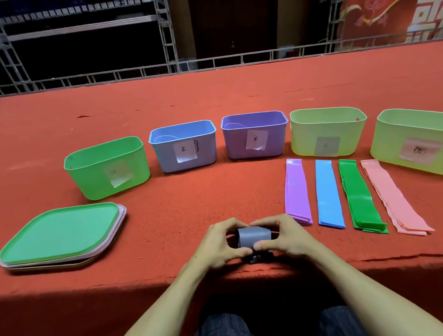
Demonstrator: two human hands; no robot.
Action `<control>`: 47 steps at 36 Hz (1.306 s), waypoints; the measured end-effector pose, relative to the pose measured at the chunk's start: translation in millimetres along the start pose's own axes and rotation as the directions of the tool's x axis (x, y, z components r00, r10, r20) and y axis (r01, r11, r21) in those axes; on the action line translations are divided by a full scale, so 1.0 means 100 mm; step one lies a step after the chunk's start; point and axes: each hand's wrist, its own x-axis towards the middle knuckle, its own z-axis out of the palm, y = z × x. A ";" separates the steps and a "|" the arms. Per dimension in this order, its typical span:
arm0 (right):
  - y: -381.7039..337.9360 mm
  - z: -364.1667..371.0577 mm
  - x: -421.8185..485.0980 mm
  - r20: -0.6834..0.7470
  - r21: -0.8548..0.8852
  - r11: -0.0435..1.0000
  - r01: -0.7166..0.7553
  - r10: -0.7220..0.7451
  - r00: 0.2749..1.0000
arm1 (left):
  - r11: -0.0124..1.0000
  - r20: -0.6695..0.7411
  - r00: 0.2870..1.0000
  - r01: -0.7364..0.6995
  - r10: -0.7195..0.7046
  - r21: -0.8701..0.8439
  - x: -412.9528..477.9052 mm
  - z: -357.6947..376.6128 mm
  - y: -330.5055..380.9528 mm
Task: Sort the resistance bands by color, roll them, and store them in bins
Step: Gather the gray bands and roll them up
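Nearest to us, two bare forearms reach forward over dark trousers to the near edge of a table [209, 94] covered in red carpet. Just past that edge, the left hand [221, 243] and the right hand [283, 238] meet around a grey band [252, 235] wound into a short, fat roll. Both hands grasp it. Thumbs press its near side, fingertips curl over its top, and the roll sits between the two hands, touching both. A dark scrap shows under the thumbs; we cannot tell whether it is the band's loose tail.

We judge that rolling is the step in hand, and that it is nearly done for this band. The next move calls for a firm pinch so the coil does not spring open, then a carry to the matching bin.

Right of the hands, near but apart, four flat piles lie side by side: purple bands [296, 191], blue bands [328, 194], green bands [360, 196] and pink bands [392, 196], none rolled. To the left lies a stack of lids [61, 233], a green one on top.

Farther off stands a row of labelled bins: a green bin [88, 178], a blue bin [164, 156], a purple bin [234, 145], a pale bin [303, 140] and a far-right bin [388, 144] of the same yellow-green. The pale bin's label looks greyish, so we take it as the roll's likely home. Beyond the table runs a metal railing [233, 61].
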 end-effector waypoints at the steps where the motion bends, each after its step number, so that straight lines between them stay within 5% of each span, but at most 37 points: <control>1: 0.01 0.02 -0.02 -0.017 -0.006 1.000 0.001 -0.001 1.000 | 1.000 0.000 1.000 -0.004 0.004 0.004 -0.01 0.00 -0.01; 9: 0.09 0.07 -0.05 -0.116 -0.063 0.998 0.022 -0.029 0.993 | 0.999 -0.019 0.999 -0.026 0.027 0.037 0.00 0.06 -0.02; 22: 0.09 0.01 0.01 -0.019 -0.088 0.996 0.018 -0.020 1.000 | 0.970 0.073 0.992 0.115 -0.102 -0.215 0.01 0.02 -0.04; 30: 0.14 0.11 -0.10 -0.107 -0.102 0.993 0.054 -0.065 0.992 | 0.984 0.047 0.997 0.069 -0.062 -0.161 0.08 0.02 0.01; 47: 0.06 0.01 -0.17 -0.019 -0.026 0.999 0.030 -0.030 0.999 | 0.988 0.082 0.997 0.027 -0.015 -0.150 0.03 0.05 0.02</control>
